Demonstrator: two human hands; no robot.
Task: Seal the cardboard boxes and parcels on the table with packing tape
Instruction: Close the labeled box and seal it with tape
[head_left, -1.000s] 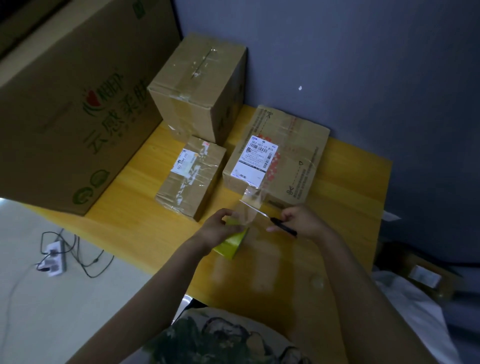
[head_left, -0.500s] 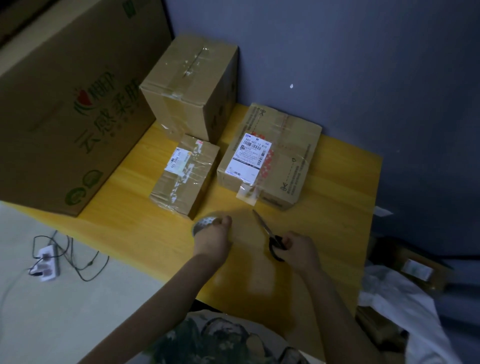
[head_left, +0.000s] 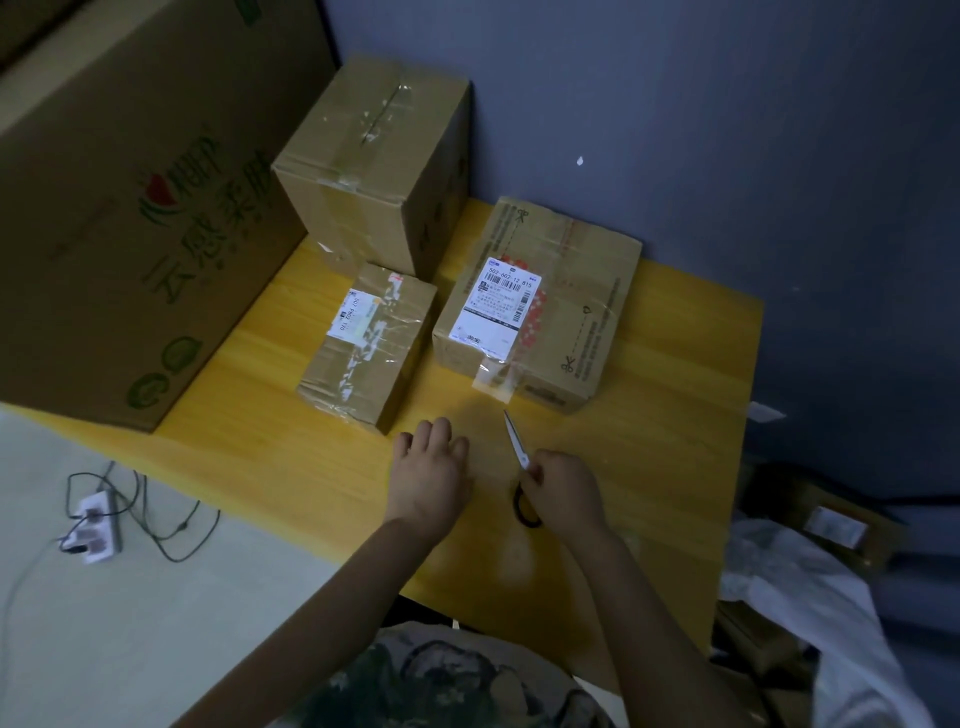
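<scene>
Head view: a second ago the tape ran taut from the front edge of the labelled box (head_left: 540, 306) back to your hands. That span is now gone, and a short tape strip (head_left: 492, 378) hangs loose off the box's near edge, its free end flaring out over the table (head_left: 675, 415). I read that as the cut being made but the tail not yet pressed down, so this seam is not finished.

Your right hand (head_left: 563, 491) grips the scissors (head_left: 518, 449) by the handles, with the blades together and pointing to 11 o'clock. Your left hand (head_left: 431, 467) has dropped knuckles-up onto the table. The tape roll it carried half a second ago is out of sight, and I cannot tell whether it is still under the palm.

The loose strip lies near both hands, at 1 o'clock from your left and 11 o'clock from your right, just past the scissor tips. The small box (head_left: 366, 343) sits at 11 o'clock from your left hand, and the tall box (head_left: 374, 171) stands behind it.
</scene>
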